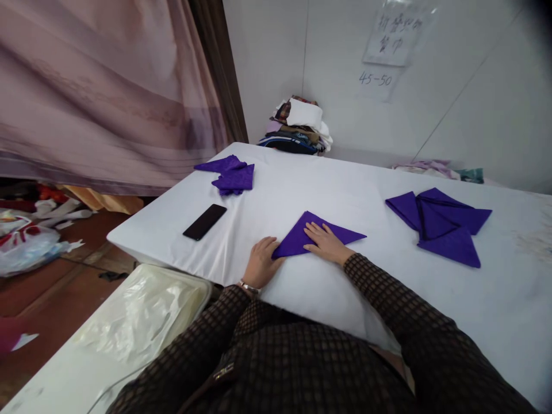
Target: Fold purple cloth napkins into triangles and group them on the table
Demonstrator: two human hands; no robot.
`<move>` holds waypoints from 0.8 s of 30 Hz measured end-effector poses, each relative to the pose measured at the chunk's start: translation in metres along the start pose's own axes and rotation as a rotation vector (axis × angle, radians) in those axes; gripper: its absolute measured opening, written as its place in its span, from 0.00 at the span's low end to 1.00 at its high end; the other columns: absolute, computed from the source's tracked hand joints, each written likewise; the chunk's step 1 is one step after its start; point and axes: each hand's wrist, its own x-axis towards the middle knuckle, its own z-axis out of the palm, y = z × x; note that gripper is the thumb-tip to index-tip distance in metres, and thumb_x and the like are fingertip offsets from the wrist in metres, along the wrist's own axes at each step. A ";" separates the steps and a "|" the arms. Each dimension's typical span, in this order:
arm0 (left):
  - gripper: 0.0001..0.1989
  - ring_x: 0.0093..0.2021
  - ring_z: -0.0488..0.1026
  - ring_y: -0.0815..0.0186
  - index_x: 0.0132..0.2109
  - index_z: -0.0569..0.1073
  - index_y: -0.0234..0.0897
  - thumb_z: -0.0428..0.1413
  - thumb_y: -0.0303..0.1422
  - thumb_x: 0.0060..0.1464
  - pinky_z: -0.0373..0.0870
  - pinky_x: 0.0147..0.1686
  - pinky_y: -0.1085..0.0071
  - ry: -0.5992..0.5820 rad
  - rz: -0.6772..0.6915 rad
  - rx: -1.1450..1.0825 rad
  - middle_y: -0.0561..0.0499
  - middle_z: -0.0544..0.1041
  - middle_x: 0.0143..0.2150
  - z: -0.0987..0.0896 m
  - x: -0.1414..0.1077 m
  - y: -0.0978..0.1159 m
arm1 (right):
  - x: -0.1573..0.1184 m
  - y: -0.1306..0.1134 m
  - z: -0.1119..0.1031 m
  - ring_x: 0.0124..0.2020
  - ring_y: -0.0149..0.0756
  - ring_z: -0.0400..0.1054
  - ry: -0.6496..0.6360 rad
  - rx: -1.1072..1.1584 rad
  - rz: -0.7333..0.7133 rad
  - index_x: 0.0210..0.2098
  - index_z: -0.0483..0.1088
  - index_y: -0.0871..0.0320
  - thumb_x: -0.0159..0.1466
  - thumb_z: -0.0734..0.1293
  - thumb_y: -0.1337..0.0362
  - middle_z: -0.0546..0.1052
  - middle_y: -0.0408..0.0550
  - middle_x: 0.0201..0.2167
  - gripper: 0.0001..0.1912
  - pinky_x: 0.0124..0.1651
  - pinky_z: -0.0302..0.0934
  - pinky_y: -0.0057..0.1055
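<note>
As the cloth (294, 238) is pressed beneath the flat, spread right hand (324, 241), presumably against shifting, its corner's touched by the left hand (260, 262), grip unclear.

The purple triangle (291, 240) is smooth, matt cloth, on a bench (144, 238) draped in faintly shiny white fabric (328, 178). At nine o'clock from the triangle is a glossy black phone (204, 222); at eight o'clock, crinkled, shiny, translucent plastic sheeting (135, 316).
</note>
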 end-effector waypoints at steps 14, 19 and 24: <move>0.05 0.59 0.63 0.54 0.36 0.73 0.41 0.57 0.35 0.50 0.61 0.56 0.52 -0.058 -0.157 -0.013 0.46 0.72 0.53 -0.001 -0.004 -0.016 | 0.000 0.001 -0.002 0.68 0.43 0.37 -0.021 0.013 -0.009 0.65 0.50 0.58 0.66 0.49 0.42 0.48 0.52 0.67 0.36 0.66 0.31 0.46; 0.04 0.59 0.64 0.55 0.32 0.73 0.41 0.55 0.34 0.52 0.62 0.56 0.51 -0.075 -0.093 -0.042 0.47 0.74 0.52 -0.008 -0.007 -0.013 | 0.000 0.004 -0.006 0.68 0.43 0.38 -0.029 0.004 -0.045 0.65 0.51 0.58 0.65 0.51 0.43 0.49 0.52 0.67 0.36 0.66 0.32 0.46; 0.04 0.58 0.64 0.56 0.31 0.72 0.40 0.54 0.32 0.53 0.62 0.56 0.52 -0.103 -0.026 -0.104 0.48 0.74 0.51 -0.010 -0.013 -0.004 | -0.011 -0.010 -0.014 0.68 0.45 0.39 0.038 -0.027 -0.101 0.63 0.55 0.61 0.66 0.53 0.44 0.51 0.56 0.66 0.35 0.66 0.31 0.48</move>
